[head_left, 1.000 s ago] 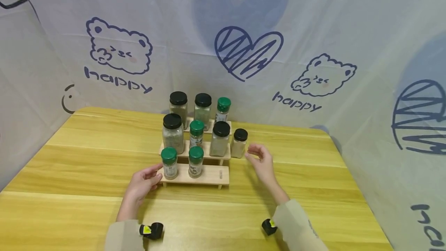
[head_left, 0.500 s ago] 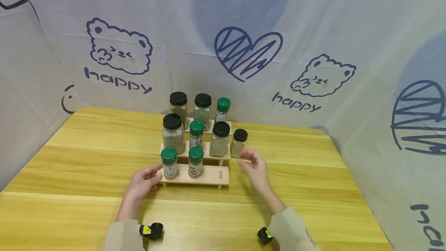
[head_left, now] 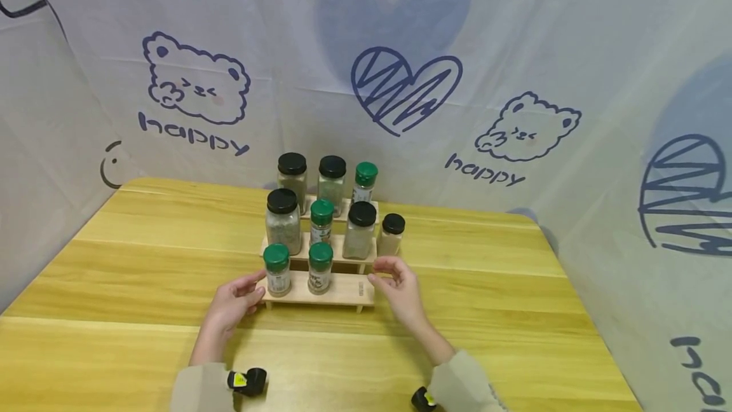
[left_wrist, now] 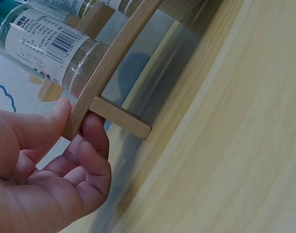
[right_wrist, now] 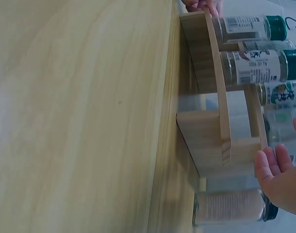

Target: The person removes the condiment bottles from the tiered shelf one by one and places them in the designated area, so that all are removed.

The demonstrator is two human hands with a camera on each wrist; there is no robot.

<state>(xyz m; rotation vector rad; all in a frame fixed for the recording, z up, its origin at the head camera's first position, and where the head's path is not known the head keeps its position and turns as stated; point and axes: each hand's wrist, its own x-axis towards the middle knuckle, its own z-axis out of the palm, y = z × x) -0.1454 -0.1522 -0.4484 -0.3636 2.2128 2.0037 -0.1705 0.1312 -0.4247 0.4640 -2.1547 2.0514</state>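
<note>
I see the wooden rack (head_left: 343, 286) standing on the table (head_left: 486, 310), and the two hands are apart, one at each side of it. The left hand (head_left: 230, 304) pinches the left end of the rack's lowest board (left_wrist: 116, 54), with the thumb on top and a finger beneath. The right hand (head_left: 403, 291) holds nothing; its fingers are loosely bent near the rack's right end, and I cannot tell if they touch the wood. On this board, one green-capped jar (head_left: 278, 270) stands at left, another (head_left: 320, 269) near the middle. Just right of the rack stands a small black-capped jar (head_left: 391, 234).
</note>
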